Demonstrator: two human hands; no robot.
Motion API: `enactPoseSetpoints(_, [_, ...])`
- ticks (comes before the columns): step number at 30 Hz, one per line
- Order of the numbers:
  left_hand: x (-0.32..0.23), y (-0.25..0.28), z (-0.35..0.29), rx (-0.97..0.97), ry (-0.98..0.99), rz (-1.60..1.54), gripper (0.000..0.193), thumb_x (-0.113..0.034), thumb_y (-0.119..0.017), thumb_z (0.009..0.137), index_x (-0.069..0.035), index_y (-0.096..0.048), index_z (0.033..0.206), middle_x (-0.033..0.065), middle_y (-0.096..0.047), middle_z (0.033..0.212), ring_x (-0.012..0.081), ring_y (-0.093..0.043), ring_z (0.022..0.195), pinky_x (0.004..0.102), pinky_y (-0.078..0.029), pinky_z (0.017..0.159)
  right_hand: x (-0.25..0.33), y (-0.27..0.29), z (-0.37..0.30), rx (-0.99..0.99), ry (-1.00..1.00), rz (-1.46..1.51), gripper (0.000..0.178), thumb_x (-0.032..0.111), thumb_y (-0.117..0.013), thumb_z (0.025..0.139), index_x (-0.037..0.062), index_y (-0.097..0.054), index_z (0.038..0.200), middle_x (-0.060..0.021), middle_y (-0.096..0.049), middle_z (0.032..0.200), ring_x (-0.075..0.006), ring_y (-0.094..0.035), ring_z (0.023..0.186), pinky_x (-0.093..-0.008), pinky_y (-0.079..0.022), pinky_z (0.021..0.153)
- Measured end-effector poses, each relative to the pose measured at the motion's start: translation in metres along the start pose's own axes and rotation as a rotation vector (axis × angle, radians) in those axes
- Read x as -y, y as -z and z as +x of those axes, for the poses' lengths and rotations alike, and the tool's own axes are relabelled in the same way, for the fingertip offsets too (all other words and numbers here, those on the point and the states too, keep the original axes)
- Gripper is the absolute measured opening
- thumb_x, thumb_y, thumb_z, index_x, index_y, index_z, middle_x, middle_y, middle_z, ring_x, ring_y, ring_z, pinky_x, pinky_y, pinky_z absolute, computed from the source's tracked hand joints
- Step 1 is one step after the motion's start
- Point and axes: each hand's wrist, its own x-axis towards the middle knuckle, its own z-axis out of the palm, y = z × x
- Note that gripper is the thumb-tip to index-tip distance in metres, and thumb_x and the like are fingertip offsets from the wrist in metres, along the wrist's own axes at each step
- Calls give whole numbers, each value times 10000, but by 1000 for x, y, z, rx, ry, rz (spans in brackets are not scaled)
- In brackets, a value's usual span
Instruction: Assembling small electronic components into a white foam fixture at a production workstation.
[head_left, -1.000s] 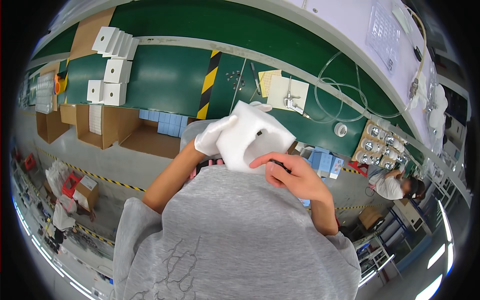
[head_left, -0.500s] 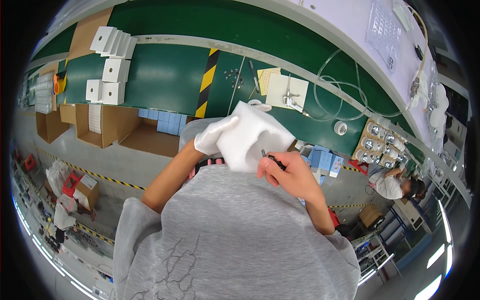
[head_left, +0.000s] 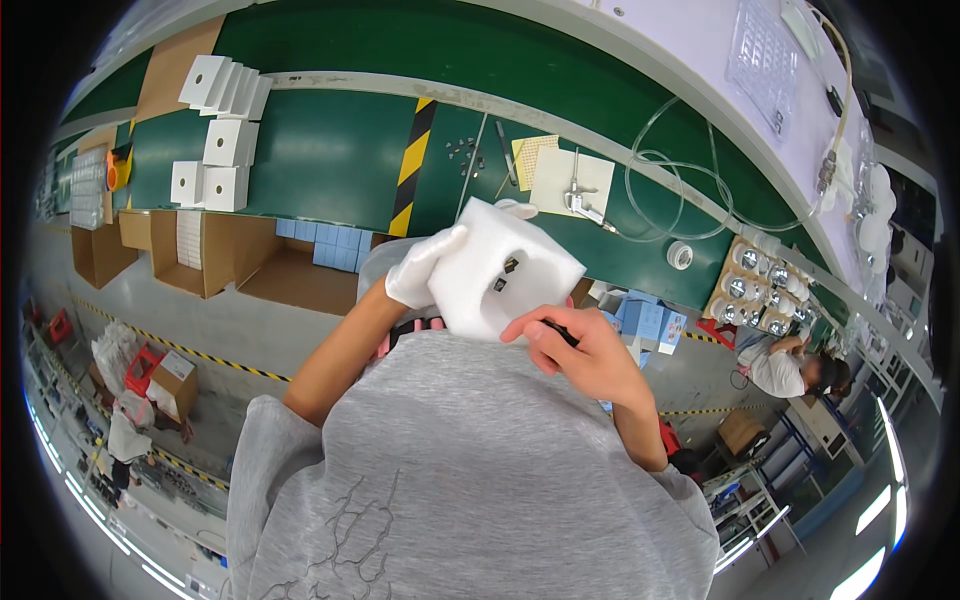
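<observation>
My left hand [head_left: 425,268], in a white glove, is closed on the side of a white foam block [head_left: 462,280] held in front of my chest. A rounded hollow in the block faces right. Inside it are small black pieces [head_left: 507,267]. My bare right hand [head_left: 585,355] is at the lower right of the block, its index finger reaching the hollow's lower edge. Between its thumb and fingers is a dark slim tool [head_left: 560,332]; its tip and exact kind are hidden.
On the green bench [head_left: 320,150] stand white boxes [head_left: 232,142]. Small dark parts [head_left: 463,155], a pen-like tool [head_left: 508,150] and a metal air tool [head_left: 577,197] with a clear hose lie ahead. Open cartons [head_left: 310,280] sit at left, a tray of shiny round parts [head_left: 745,288] at right.
My right hand has drawn slightly back from the hollow, with its index finger now extended. The small black pieces inside have come into sight. The block has tilted slightly.
</observation>
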Motion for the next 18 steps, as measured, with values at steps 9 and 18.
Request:
enactPoseSetpoints(9, [3,5,1,-51,-37,-57,952,-657,-486,936,13,-225,1559,134,-405,1524,211,-475,1314,351,-393,1091,-18,13,-9,-14,59,188,276,179,-508,1036,-9,-677,927,17,-489,599,-58,-428,561,-229,-344,540])
enactPoseSetpoints(18, [5,6,0,43,-18,-128,832,-526,-477,971,1,-220,1561,156,-419,1505,219,-469,1326,347,-361,1123,-4,-1,-3,0,23,95,225,170,-523,1031,13,-684,1030,15,-513,639,-53,-426,579,-222,-345,548])
